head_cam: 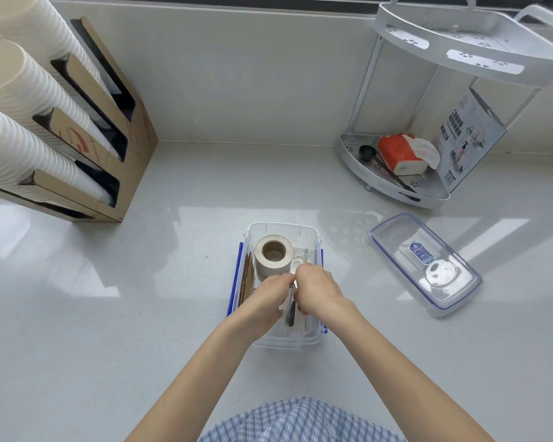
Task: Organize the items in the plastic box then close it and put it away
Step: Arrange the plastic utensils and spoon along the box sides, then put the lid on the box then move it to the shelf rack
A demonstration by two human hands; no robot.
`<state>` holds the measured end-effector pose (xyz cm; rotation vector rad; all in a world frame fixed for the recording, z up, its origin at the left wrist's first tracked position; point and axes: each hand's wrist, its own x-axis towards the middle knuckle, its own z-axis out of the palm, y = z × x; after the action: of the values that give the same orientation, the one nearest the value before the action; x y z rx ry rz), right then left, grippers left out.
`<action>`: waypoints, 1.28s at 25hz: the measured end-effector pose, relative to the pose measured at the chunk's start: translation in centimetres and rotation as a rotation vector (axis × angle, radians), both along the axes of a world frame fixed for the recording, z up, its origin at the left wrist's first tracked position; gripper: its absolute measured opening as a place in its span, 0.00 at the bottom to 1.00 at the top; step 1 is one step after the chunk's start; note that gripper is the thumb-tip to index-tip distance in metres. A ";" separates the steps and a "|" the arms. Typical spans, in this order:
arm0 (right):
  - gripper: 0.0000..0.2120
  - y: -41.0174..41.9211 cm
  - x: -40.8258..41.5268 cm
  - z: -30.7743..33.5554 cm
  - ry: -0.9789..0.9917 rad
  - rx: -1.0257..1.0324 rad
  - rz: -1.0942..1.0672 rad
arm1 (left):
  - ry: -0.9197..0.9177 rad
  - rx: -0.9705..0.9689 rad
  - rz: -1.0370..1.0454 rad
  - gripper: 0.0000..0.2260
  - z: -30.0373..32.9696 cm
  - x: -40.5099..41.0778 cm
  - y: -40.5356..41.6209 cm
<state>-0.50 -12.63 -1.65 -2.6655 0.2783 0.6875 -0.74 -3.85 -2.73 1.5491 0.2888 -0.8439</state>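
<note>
A clear plastic box (283, 228) with blue side clips stands open on the grey counter. Inside it are a roll of white tape (272, 254) at the far end, a brown cardboard piece (246, 282) along the left wall and small white items. Both hands are over the box's near half. My left hand (262, 301) and my right hand (316, 288) meet with curled fingers around a slim dark-handled tool (290, 309) that lies lengthwise in the box. What exactly each hand pinches is hidden. The box's clear lid (425, 263) lies flat to the right.
A cardboard holder (109, 161) with stacks of white paper cups stands at the back left. At the back right a white corner rack (396, 173) holds a red tissue pack, a black scoop and a printed carton. The wall runs behind.
</note>
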 end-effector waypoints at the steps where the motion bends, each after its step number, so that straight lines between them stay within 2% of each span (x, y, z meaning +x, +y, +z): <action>1: 0.13 0.1 -0.1 -0.3 0.011 0.029 0.001 | 0.011 -0.025 0.051 0.14 0.0 -0.1 -0.1; 4: 0.08 0.0 -0.3 -0.8 0.036 0.095 -0.022 | 0.035 -0.074 0.165 0.15 -0.4 -0.3 -0.6; 6: 0.15 -0.2 -0.4 -0.8 0.031 0.130 -0.051 | 0.063 -0.097 0.189 0.17 -0.5 -0.3 -1.0; 8: 0.16 -0.3 -0.4 -0.7 0.029 0.166 -0.059 | 0.089 -0.119 0.194 0.17 -0.3 -0.4 -1.1; 11: 0.07 -0.7 -0.3 -0.7 0.026 0.182 -0.056 | 0.101 -0.166 0.157 0.15 0.1 -0.3 -1.2; 14: 0.16 -1.3 0.0 -0.8 -0.028 0.230 -0.102 | 0.083 -0.131 0.108 0.14 0.3 0.0 -1.0; 17: 0.17 -2.4 0.2 -0.5 -0.112 0.354 -0.173 | 0.057 -0.112 0.084 0.26 0.3 0.4 -0.7; 20: 0.16 -4.2 0.2 0.0 -0.187 0.431 -0.252 | 0.004 -0.106 0.082 0.27 1.0 0.6 -0.7; 23: 0.17 -6.2 0.0 0.3 -0.206 0.418 -0.266 | -0.004 -0.164 0.118 0.24 1.9 1.1 -1.3; 28: 0.16 -10.7 -0.9 1.1 -0.233 0.348 -0.310 | -0.055 -0.096 0.016 0.07 3.0 1.9 -5.5; 32: 0.16 -15.5 -1.5 1.0 -0.269 0.287 -0.390 | -0.037 -0.044 -0.039 0.15 2.2 2.8 -10.3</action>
<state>-1.99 -28.15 -0.64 -2.2986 0.5581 0.2237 2.01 -14.15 -0.49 1.5317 0.2125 -0.8452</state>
